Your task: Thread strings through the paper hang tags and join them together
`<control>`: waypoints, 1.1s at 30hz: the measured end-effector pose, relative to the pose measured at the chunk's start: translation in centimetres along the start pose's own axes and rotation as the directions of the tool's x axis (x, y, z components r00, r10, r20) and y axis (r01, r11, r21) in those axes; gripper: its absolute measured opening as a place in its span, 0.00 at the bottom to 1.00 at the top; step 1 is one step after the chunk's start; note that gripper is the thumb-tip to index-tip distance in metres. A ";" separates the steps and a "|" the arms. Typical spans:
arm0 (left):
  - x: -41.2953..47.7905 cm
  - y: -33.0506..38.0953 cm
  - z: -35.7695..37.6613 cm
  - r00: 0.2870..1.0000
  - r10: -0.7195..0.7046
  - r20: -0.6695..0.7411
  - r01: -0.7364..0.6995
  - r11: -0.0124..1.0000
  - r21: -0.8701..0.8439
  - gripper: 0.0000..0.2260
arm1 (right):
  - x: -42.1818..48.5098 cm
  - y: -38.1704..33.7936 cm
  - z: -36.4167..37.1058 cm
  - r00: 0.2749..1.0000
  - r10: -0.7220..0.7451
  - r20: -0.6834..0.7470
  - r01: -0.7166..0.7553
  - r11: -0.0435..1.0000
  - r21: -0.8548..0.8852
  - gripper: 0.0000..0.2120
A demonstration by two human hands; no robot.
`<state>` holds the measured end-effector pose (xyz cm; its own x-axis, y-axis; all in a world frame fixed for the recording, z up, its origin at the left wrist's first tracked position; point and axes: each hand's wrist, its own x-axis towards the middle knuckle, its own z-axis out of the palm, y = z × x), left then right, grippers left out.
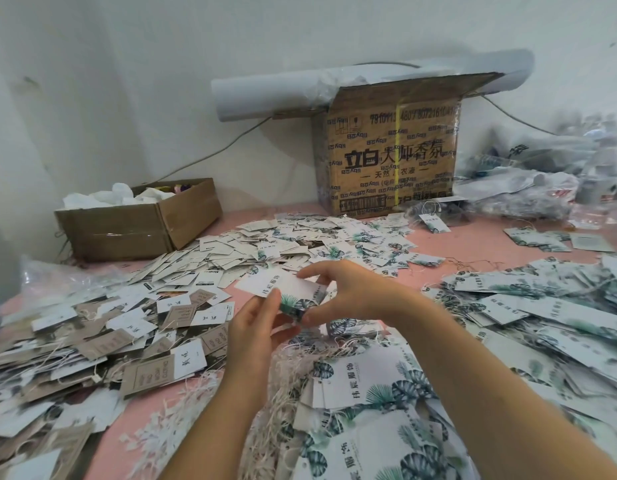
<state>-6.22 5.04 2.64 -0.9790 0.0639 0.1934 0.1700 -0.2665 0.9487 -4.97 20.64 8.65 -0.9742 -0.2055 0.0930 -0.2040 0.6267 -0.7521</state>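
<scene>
Both hands are raised together, the left hand [255, 327] and right hand [348, 296] pinching a leaf-printed tag [283, 289] between their curled fingers.

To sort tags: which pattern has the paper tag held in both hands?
The white paper hang tag shows dark green leaves; head view.

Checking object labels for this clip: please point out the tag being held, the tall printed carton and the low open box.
held hang tag [269, 285], head view, on its white printed half.
tall printed carton [390, 157], head view, on its front face.
low open box [120, 230], head view, on its front wall.
</scene>
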 end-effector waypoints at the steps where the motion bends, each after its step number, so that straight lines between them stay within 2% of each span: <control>1: 0.0 0.0 0.0 1.000 0.004 0.001 -0.004 1.000 0.028 0.09 | 0.0 -0.1 0.1 1.000 0.000 0.009 0.000 0.999 0.046 0.27; 6: 0.3 0.2 0.1 0.999 -0.037 -0.015 0.036 0.997 -0.063 0.07 | 0.2 -0.1 -0.2 0.996 0.079 -0.033 -0.066 0.956 0.285 0.09; 11: 0.3 -0.1 0.1 0.999 -0.039 -0.028 0.037 0.996 -0.077 0.07 | 0.1 0.6 -0.3 0.989 0.123 0.080 -0.139 0.960 0.245 0.12; 15: 0.6 0.0 0.0 0.995 -0.047 -0.088 0.031 0.984 -0.177 0.07 | -0.1 0.7 -0.5 0.988 0.078 0.132 -0.104 0.973 0.204 0.06; 21: 0.7 0.1 0.0 0.991 -0.059 -0.117 0.029 0.970 -0.242 0.07 | 0.4 1.2 -0.2 0.987 0.162 0.003 -0.159 0.961 0.228 0.08; 26: 1.1 -0.2 -0.8 0.973 -0.098 -0.210 0.032 0.954 -0.299 0.09 | 1.0 2.9 0.7 0.912 0.338 -0.232 -0.261 0.915 0.307 0.09; 30: 1.3 -0.4 -0.9 0.961 -0.162 -0.225 0.068 0.924 -0.375 0.10 | 1.6 4.0 1.9 0.864 0.371 -0.341 -0.301 0.922 0.241 0.12; 33: 1.3 -0.5 -0.9 0.972 -0.160 -0.173 0.098 0.942 -0.320 0.10 | 1.8 4.5 1.9 0.862 0.364 -0.352 -0.319 0.930 0.181 0.19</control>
<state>-7.71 4.42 2.19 -0.9981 -0.0617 -0.0066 0.0286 -0.5524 0.8331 -7.49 21.68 4.25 -0.9482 0.3156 0.0357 0.1385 0.5121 -0.8477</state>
